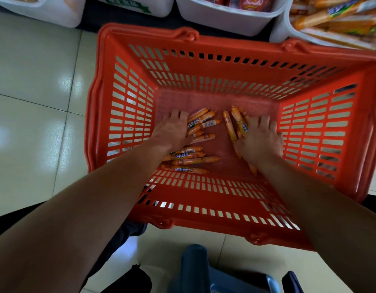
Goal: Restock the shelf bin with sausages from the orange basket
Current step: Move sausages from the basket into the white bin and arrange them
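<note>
Tiled floor (35,81) holds the orange basket (204,41); left hand (172,130) and right hand (260,138) lie palm-down over loose sausages (204,121) (grip unclear); an overfull scoop could drop slippery ones.

The basket (102,98) sat on the floor (35,81), a bin (225,20) at its twelve o'clock and the shelf bin (281,28) at two o'clock. On the basket's bottom, the left hand (172,130) rested on sausages (204,123) at nine o'clock, the right hand (259,140) on others at three, and more sausages lay loose at seven, beneath the left forearm (98,197).
</note>
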The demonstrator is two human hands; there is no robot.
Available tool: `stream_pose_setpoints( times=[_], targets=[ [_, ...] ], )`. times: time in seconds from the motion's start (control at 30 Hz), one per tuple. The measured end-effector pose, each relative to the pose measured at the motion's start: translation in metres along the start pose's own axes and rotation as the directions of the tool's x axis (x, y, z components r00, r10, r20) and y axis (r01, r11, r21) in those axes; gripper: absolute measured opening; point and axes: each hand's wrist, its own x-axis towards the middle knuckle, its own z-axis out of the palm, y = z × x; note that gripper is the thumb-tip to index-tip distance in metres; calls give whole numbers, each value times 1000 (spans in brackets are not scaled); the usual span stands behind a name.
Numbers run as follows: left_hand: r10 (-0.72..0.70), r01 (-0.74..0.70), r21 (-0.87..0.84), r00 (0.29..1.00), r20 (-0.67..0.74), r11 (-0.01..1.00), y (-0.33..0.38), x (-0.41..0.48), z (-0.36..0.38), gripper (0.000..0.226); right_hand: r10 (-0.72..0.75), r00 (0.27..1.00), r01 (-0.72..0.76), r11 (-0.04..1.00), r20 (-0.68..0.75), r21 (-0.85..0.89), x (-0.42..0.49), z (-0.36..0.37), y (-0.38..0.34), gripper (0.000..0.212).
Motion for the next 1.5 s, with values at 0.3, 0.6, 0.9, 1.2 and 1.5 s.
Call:
stream_pose_setpoints(
  times=[0.3, 0.6, 0.9, 1.2, 1.5],
  targets=[
    [-55, 55, 44, 998, 6, 998, 11, -4, 6, 104, 6, 996, -14, 996, 94, 86, 10, 9, -10, 94],
    [3, -1, -68, 1000, 27, 998, 17, -1, 16, 86, 9, 984, -48, 976, 178, 214, 5, 13, -15, 63],
    [14, -9, -58, 996, 86, 998, 21, -2, 15, 81, 69, 970, -156, 913, 233, 378, 10, 1, 3, 49],
    [-57, 75, -164, 992, 113, 984, 37, -21, -7, 64, -60, 959, -81, 879, 277, 469, 12, -36, 5, 31],
    [-68, 55, -250, 997, -43, 967, 60, -87, -121, 51, -181, 973, 91, 871, 144, 483, -32, -160, 1, 29]
  ],
)
